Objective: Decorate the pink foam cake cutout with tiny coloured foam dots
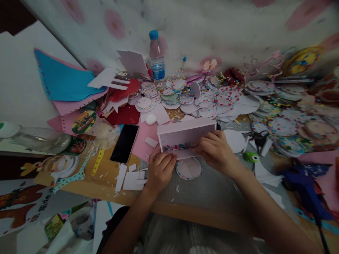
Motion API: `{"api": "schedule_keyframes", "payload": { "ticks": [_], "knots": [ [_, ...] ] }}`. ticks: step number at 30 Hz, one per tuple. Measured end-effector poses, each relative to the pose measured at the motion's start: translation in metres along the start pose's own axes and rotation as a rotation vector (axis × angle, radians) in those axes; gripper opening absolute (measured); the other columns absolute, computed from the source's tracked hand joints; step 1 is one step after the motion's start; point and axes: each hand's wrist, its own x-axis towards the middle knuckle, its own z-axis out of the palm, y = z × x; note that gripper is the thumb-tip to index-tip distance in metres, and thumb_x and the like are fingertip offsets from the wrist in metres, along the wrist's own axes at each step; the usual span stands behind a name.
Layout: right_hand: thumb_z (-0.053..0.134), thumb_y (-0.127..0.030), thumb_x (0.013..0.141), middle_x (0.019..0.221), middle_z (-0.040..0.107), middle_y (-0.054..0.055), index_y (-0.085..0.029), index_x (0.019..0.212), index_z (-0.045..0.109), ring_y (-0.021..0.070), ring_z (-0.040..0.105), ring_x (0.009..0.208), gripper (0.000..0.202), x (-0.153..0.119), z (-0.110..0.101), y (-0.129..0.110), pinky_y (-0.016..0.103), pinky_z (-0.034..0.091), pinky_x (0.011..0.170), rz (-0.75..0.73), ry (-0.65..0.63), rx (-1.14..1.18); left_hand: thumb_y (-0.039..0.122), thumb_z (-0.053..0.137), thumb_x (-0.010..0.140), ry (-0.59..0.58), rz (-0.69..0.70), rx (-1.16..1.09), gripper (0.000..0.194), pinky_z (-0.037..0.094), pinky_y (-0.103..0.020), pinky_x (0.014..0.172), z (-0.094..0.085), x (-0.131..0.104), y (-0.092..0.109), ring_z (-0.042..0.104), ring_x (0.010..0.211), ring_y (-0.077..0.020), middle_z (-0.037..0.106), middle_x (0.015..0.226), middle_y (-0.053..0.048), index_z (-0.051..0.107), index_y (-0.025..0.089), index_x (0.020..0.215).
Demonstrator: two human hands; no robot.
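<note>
A white open box is tilted toward me on the grey mat, with small red and blue pieces along its lower inside. My left hand grips the box's lower left edge, fingers curled over the rim. My right hand is at the box's right side, its fingers bent together at the inner right corner; its fingertips are partly hidden, so what they pinch cannot be made out. Just below the box lies a round white disc with coloured bits around its edge.
Many decorated discs are piled at the back, near a water bottle. A phone and paper scraps lie left. Scissors, a green punch and a blue glue gun lie right.
</note>
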Motion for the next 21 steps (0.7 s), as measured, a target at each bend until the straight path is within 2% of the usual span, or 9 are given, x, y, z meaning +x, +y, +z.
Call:
{"api": "schedule_keyframes", "payload": {
  "ticks": [12, 21],
  "knots": [
    [0.047, -0.005, 0.086, 0.07, 0.061, -0.002, -0.022, 0.079, 0.052, 0.0174, 0.051, 0.071, 0.019, 0.0008, 0.0043, -0.0049, 0.036, 0.031, 0.073, 0.042, 0.021, 0.014, 0.01, 0.049, 0.093, 0.015, 0.004, -0.001, 0.025, 0.043, -0.039, 0.089, 0.0008, -0.0003, -0.0001, 0.066, 0.086, -0.0178, 0.076, 0.089, -0.003, 0.067, 0.02, 0.107],
    [0.05, -0.001, 0.079, 0.072, 0.064, -0.004, -0.024, 0.078, 0.051, 0.0164, 0.054, 0.069, 0.023, -0.0026, 0.0024, -0.0057, 0.037, 0.033, 0.078, 0.102, 0.109, 0.057, 0.009, 0.051, 0.092, 0.017, 0.003, -0.009, 0.021, 0.042, -0.039, 0.088, 0.0011, 0.0005, 0.0003, 0.066, 0.086, -0.0179, 0.076, 0.089, -0.003, 0.066, 0.018, 0.104]
  ]
}}
